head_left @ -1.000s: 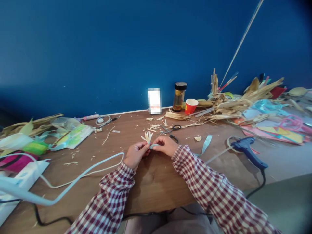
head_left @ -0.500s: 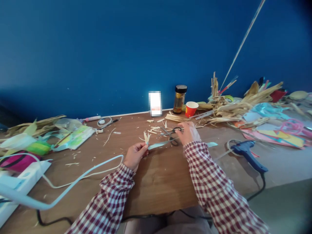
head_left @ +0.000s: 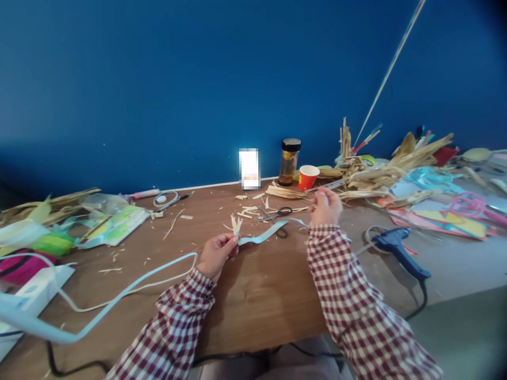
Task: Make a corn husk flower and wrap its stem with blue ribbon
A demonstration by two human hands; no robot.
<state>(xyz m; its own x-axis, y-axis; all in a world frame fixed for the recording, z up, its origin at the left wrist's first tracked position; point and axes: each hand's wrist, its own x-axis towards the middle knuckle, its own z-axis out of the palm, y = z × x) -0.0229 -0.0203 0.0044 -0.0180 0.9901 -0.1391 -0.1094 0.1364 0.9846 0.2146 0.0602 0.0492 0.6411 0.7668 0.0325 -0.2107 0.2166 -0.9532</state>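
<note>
Pinched between the fingers and thumb of my left hand (head_left: 217,254) is a small bundle of pale corn husk strips (head_left: 236,226), its split ends fanning upward. A light blue ribbon (head_left: 263,237) runs from the bundle to the right in a loose curve, its far end near my right wrist. My right hand (head_left: 326,207) is raised with its fingers pressed together; whatever they hold, if anything, is too small to name. Dark-handled scissors (head_left: 282,213) lie on the table behind the ribbon, between my hands.
Husk scraps (head_left: 249,212) litter the wooden table (head_left: 261,295). Behind stand a lidded jar (head_left: 289,162) and a red paper cup (head_left: 308,178). A blue glue gun (head_left: 400,248) lies right, before piled dry husks (head_left: 376,177). A white power strip (head_left: 35,295) and cable (head_left: 130,290) lie left.
My right hand has moved up and right, away from the scissors. The ribbon, stretched straight before, now hangs in a slack curve. My left hand still pinches the husk bundle.
</note>
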